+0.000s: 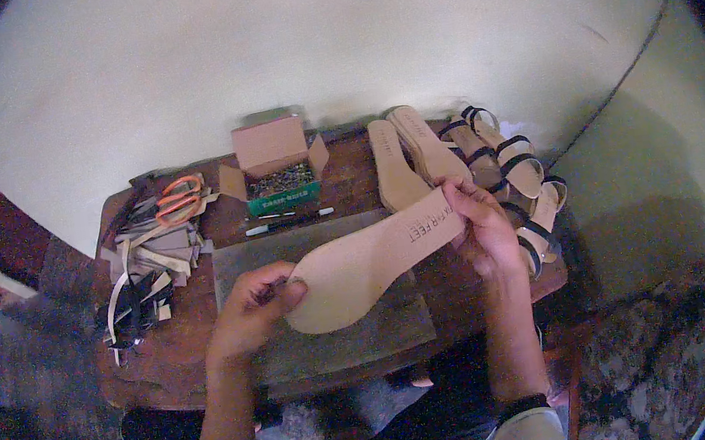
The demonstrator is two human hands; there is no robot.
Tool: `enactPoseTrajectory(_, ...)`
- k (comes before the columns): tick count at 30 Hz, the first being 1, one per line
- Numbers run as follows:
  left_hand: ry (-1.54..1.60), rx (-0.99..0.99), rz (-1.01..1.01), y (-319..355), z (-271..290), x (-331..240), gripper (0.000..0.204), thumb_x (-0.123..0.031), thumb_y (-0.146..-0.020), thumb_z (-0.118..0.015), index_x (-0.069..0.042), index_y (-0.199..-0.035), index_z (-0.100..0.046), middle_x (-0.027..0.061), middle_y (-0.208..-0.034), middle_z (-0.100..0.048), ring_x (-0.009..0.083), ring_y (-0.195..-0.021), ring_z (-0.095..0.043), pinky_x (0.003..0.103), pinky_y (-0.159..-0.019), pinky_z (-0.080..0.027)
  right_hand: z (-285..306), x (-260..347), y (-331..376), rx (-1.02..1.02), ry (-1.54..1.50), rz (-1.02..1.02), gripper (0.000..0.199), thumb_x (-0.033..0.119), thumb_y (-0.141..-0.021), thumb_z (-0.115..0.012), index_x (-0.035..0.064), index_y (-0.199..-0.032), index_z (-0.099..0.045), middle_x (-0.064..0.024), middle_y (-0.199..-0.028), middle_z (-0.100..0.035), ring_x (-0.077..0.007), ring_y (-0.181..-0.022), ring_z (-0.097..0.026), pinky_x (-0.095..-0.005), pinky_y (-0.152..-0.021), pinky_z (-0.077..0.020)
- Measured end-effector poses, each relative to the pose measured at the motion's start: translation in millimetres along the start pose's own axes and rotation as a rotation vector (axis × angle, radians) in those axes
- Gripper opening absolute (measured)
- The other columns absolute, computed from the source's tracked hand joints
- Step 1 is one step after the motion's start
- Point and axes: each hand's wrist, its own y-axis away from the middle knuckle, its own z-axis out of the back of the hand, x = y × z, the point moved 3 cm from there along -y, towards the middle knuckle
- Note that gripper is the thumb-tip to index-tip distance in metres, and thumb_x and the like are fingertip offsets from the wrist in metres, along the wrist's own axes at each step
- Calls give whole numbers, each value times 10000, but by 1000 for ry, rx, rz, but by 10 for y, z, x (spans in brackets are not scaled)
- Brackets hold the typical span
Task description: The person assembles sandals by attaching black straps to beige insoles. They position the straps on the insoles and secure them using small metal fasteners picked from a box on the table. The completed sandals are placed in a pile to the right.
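Note:
A tan shoe sole (358,267) with dark printing near its heel is held up above the grey board (244,263) on the table. My left hand (253,305) pinches its broad toe end, thumb on top and fingers curled beneath. Around the narrower heel end, at the upper right, my right hand (483,222) is closed, its thumb on the printed face. The sole slants from lower left to upper right. Its underside is hidden from me.
Loose tan soles (402,158) and finished black-strapped sandals (506,155) lie at the right. An open box of small metal pieces (282,195) stands at the back, near a pen (290,221). Orange-handled scissors (179,203) rest on strap scraps (156,251) at the left. A wall rises behind.

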Motion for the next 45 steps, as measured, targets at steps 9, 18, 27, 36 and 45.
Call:
enactPoseTrajectory(9,-78,-247,193,343,400,55,259,-241,-894,-615,-1,-981,-660,13,-837,-654,78,-749,-568,239,-671,-453,-375,-339,192,343,1201,289,577,139,-666,-799,66,-1188,-564,-53,-1123,-584,-195,-1025,-559,-313,-876,-456)
enactPoseTrajectory(18,-161,-242,274,668,606,299,338,-254,-871,-640,7,-1084,-617,90,-952,-653,128,-783,-609,282,-716,-493,-449,-569,185,452,1430,276,626,167,-548,-825,65,-1105,-558,-112,-1079,-555,-299,-1056,-526,-369,-923,-419)
enactPoseTrajectory(27,-730,-259,-109,733,702,336,299,-248,-815,-668,-32,-1021,-645,142,-844,-612,277,-761,-599,373,-676,-478,-738,-571,286,465,1610,198,620,232,-539,-836,60,-1076,-579,-130,-1060,-545,-344,-1038,-510,-411,-909,-411)
enactPoseTrajectory(36,-512,-660,-69,1154,1491,237,221,-181,-833,-640,-11,-974,-660,163,-927,-671,279,-818,-650,355,-724,-495,-1830,-1144,93,681,1460,482,274,222,-743,-724,49,-936,-635,-136,-902,-597,-324,-905,-568,-408,-818,-439)
enactPoseTrajectory(45,-626,-870,104,1427,2026,281,203,-155,-812,-638,-13,-956,-655,165,-865,-671,290,-795,-657,372,-711,-494,-3153,-1986,-227,779,1360,707,207,191,-760,-689,82,-929,-640,-122,-922,-605,-337,-920,-552,-424,-805,-440)
